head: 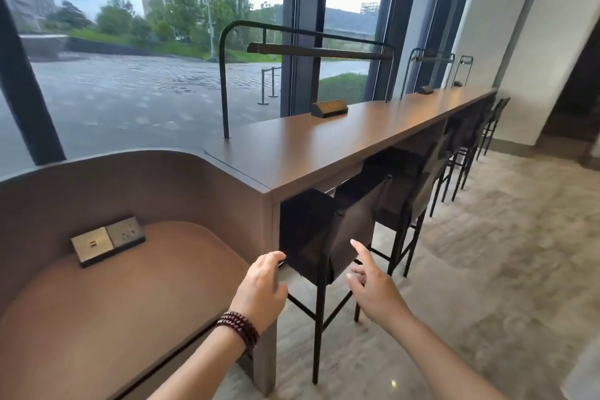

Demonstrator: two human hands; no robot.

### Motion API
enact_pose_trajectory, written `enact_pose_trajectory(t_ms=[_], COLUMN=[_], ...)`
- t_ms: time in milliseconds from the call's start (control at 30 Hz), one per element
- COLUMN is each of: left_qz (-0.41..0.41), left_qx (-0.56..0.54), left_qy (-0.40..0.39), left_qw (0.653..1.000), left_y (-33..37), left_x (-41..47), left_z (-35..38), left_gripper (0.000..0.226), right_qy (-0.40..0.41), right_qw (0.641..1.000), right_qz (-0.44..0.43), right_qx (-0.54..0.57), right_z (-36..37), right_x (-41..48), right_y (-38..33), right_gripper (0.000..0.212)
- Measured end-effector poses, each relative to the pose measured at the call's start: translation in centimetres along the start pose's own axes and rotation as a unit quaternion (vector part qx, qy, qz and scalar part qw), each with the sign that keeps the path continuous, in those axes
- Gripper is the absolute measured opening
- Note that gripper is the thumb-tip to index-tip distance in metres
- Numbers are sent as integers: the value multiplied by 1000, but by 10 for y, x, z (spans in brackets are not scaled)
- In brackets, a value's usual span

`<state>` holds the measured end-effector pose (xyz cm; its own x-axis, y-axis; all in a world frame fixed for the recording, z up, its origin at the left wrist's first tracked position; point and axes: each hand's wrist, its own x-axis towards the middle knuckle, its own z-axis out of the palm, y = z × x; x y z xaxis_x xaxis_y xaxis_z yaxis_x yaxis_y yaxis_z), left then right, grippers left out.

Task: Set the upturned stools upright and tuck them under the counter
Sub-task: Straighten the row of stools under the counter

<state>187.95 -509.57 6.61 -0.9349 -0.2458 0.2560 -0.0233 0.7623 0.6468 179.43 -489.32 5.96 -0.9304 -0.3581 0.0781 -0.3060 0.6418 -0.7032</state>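
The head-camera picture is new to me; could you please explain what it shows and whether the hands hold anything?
There is no machine here: a person wears one wide-angle camera on the head, looking forward and down, so you see their own arms. The left hand, with a bead bracelet at the wrist, and the right hand both reach toward the nearest stool, fingers relaxed, holding nothing; whether they touch it I cannot tell. That stool stands upright with its seat partly under the wooden counter, and more stools line up beyond it. On the counter stand arched lamps and a socket box. At the left is a lower curved desk with its own socket panel.
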Motion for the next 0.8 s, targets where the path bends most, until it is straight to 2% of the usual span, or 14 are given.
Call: enact_pose_trajectory(t_ms=[133,300,567,700,800], left_qz=[-22,-70,-118,-133,-153], left_qx=[-3,-9,21,70,156], left_qy=[-28,-39,13,48,43], left_qw=[999,997,993,987,975], left_y=[14,40,86,89,79], left_x=[47,101,188,230,262], left_z=[47,110,197,222,233], left_gripper=[49,52,62,74,75], right_qy=[0,-43,-112,-136,-148], right_qw=[1000,999,993,990,987], right_qz=[19,12,-13,-8,3], right_qx=[22,30,28,38,59], right_z=[-23,-54,-108,-116,-107], right_x=[51,108,198,248,292], right_y=[42,95,165,185,196], right_gripper=[61,60,61,60,60])
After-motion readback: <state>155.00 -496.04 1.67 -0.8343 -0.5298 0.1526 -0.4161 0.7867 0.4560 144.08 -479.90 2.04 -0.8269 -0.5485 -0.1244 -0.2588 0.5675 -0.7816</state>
